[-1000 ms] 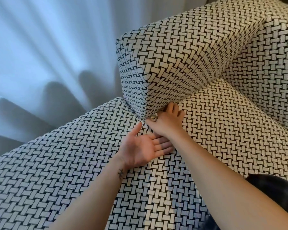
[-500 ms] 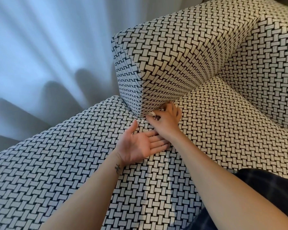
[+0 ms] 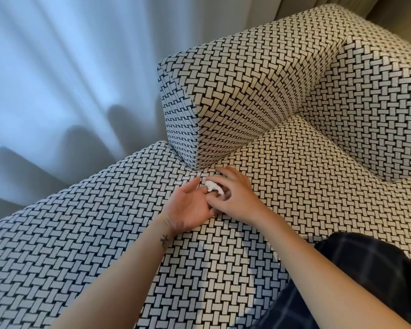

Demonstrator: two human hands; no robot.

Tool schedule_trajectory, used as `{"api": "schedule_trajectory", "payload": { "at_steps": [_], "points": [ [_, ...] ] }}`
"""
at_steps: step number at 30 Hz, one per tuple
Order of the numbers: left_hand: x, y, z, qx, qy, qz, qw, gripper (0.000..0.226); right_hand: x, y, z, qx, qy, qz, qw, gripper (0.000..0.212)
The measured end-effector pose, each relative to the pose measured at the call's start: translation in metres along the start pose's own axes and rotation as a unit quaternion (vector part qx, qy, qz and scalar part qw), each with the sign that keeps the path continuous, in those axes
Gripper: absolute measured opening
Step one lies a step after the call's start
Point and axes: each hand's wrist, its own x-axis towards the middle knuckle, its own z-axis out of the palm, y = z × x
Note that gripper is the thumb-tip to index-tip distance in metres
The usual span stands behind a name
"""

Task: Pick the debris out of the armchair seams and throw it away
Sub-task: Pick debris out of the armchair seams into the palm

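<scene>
An armchair (image 3: 259,233) covered in a black-and-white woven pattern is seen from above, its seat filling the lower and middle part of the view. The armrest (image 3: 235,103) rises as a block toward twelve o'clock, and the backrest (image 3: 377,103) stands toward two o'clock. The seam where armrest and seat meet is seen running from the armrest's front corner up toward one o'clock. Just below that corner, near the centre of the view, both hands are brought together over the seat. The left hand (image 3: 188,205) is held palm up with its fingers loosely spread, the thumb pointing toward twelve o'clock. The right hand (image 3: 235,195) is laid over the left fingers from the three o'clock side, palm down, its fingers curled; the index finger is stretched toward the seam. A small white crumpled scrap of debris (image 3: 214,186) is seen between the two hands, resting on the left fingers and touched by the right fingertips; whether it is pinched or only resting there cannot be told. A small dark tattoo (image 3: 164,240) is marked on the left wrist. Pale curtains (image 3: 69,79) hang in folds from nine to eleven o'clock, beside the armchair. Dark checked clothing (image 3: 365,269) is seen at four o'clock.
</scene>
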Motion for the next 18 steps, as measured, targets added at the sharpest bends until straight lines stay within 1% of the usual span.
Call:
{"api": "schedule_trajectory", "payload": {
  "at_steps": [3,5,10,13,15,17,18],
  "points": [
    [-0.005,-0.003,0.003,-0.023,0.002,0.013,1.0,0.064,-0.009,0.0,-0.003,0.031,-0.001,0.011,0.999,0.051],
    [-0.009,-0.001,0.004,-0.04,0.008,0.003,0.999,0.065,-0.012,-0.005,-0.001,0.056,0.014,0.014,0.998,0.05],
    [-0.025,0.028,-0.002,-0.002,0.024,-0.033,0.999,0.067,-0.012,-0.028,0.02,0.076,0.023,0.038,0.996,0.049],
    [-0.03,0.054,-0.007,0.049,0.0,-0.07,0.996,0.06,-0.004,-0.047,0.041,0.117,0.058,0.07,0.989,0.05],
    [-0.031,0.068,-0.014,0.074,-0.015,-0.084,0.994,0.064,0.004,-0.057,0.059,0.131,0.088,0.085,0.984,0.047],
    [-0.033,0.075,-0.026,0.089,-0.003,-0.105,0.991,0.065,0.013,-0.066,0.078,0.116,0.135,0.086,0.98,0.042],
    [-0.033,0.078,-0.02,0.104,0.003,-0.095,0.99,0.062,0.016,-0.069,0.079,0.116,0.158,0.084,0.977,0.04]
  ]
}}
